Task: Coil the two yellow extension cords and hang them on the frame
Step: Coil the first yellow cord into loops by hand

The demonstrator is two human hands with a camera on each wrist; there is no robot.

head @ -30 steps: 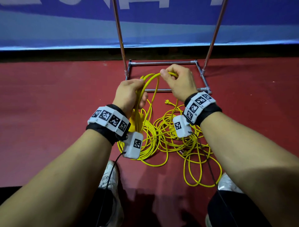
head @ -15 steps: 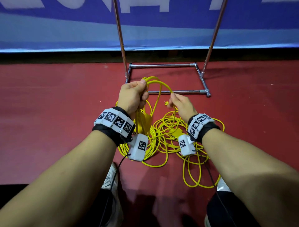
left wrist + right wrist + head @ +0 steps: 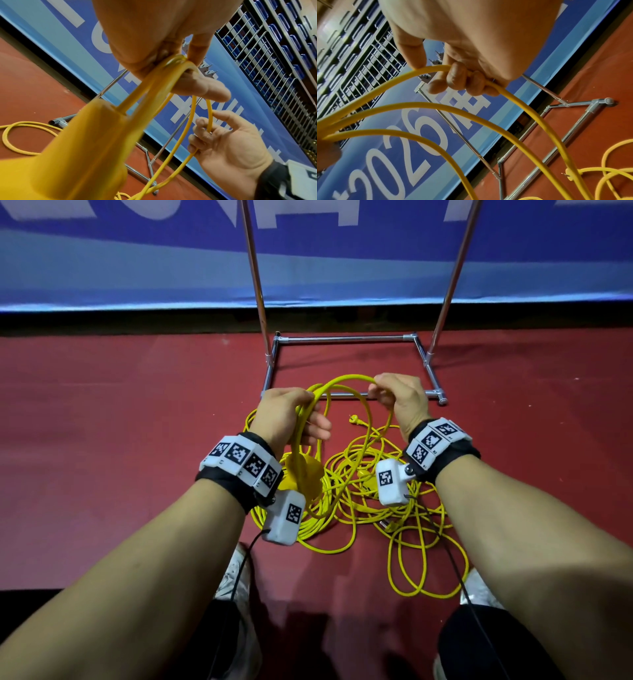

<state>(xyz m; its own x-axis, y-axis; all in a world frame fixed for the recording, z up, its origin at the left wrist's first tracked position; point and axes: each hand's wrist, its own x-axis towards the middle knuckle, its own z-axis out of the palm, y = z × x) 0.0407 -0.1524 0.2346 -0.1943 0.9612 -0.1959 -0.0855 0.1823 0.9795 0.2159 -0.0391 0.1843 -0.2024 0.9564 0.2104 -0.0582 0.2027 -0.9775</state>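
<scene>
My left hand grips several gathered loops of a yellow extension cord, and its yellow socket block hangs below the fist; the wrist view shows the block close up under my left hand. My right hand holds the same cord a short way to the right, lifted above the floor, fingers curled round it. A tangled heap of yellow cord lies on the red floor beneath both hands. The metal frame stands just beyond them.
The frame's two uprights rise in front of a blue banner. A loose plug lies on the floor between my hands. My white shoes are at the bottom, next to the heap.
My right hand dropped to the heap half a second ago and has now risen back up and to the right with a fresh length of cord. My left hand stayed gripping the loops.
</scene>
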